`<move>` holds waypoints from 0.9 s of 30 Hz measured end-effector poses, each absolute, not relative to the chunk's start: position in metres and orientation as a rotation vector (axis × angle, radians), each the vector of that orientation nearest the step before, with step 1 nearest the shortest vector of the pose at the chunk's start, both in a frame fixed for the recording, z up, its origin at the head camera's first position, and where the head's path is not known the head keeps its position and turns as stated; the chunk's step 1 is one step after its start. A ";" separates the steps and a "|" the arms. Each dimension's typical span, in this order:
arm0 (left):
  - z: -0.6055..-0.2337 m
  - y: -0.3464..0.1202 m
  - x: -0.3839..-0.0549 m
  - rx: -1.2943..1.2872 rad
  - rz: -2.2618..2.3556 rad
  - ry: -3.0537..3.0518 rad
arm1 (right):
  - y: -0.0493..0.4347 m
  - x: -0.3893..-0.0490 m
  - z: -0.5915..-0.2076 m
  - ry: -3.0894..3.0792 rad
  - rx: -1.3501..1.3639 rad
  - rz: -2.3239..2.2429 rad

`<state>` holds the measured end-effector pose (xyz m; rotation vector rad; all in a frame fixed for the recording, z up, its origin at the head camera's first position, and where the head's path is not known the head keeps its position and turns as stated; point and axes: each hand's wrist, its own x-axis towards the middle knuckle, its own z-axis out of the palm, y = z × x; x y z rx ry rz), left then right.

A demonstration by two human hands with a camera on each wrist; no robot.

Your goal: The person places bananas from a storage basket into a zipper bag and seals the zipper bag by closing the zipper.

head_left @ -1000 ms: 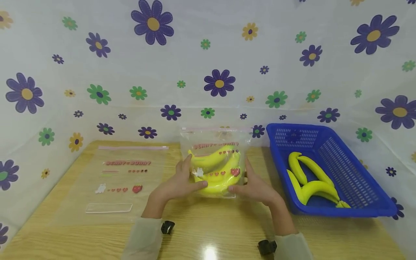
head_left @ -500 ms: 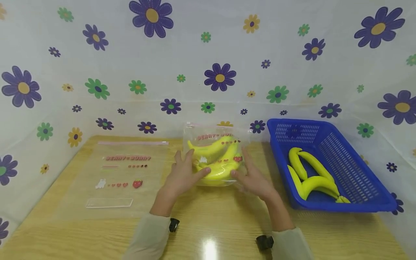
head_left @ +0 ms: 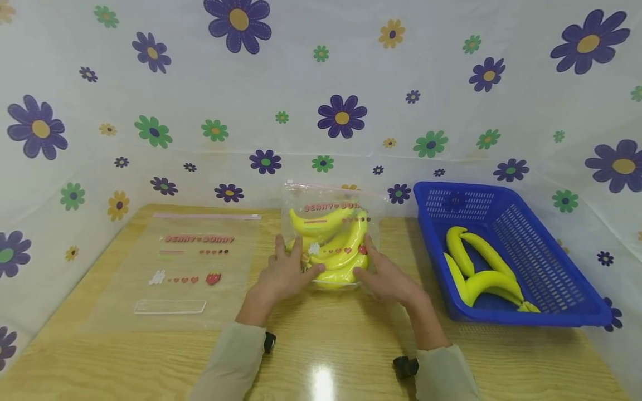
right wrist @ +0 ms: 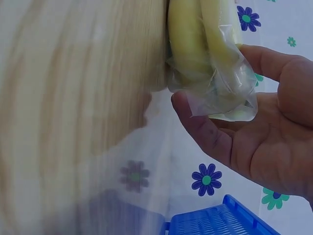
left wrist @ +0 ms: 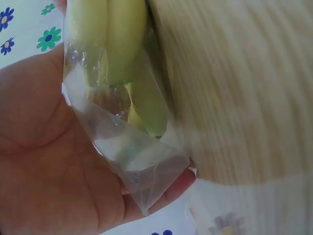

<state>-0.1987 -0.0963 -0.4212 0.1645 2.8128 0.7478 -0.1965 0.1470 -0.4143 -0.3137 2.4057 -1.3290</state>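
Observation:
A clear zip bag (head_left: 328, 231) with yellow bananas (head_left: 346, 262) inside lies near the back of the table, printed with red lettering and hearts. My left hand (head_left: 283, 275) holds its left side, thumb on top; in the left wrist view, the bag's loose corner (left wrist: 132, 166) lies across the fingers. On the other side, my right hand (head_left: 388, 275) grips the right edge. The right wrist view shows the thumb on the upper face and the fingers (right wrist: 205, 127) around the side of the bag. The bag's pink zip strip faces the back wall.
Another clear zip bag (head_left: 185, 262) lies flat at the left, with the same print. A blue plastic basket (head_left: 567, 318) stands at the right and holds several loose bananas (head_left: 484, 284). Behind the wooden table (head_left: 321, 340) hangs a flowered sheet (head_left: 251, 100).
The bag has gone from tilted up, facing me, to lying flatter on the table. Both hands have shifted their hold along its sides. The basket and flat bag stay put.

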 end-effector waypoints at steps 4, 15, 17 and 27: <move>-0.423 -0.100 -0.204 0.209 0.743 2.804 | 0.147 -0.200 -0.416 2.405 -0.280 -1.357; -0.415 -0.110 -0.204 0.314 0.738 2.853 | 0.147 -0.194 -0.411 2.447 -0.095 -1.376; -0.416 -0.110 -0.205 0.345 0.717 2.871 | 0.147 -0.195 -0.411 2.440 -0.110 -1.351; -0.427 -0.116 -0.216 0.359 0.806 2.746 | 0.149 -0.202 -0.414 2.403 -0.152 -1.276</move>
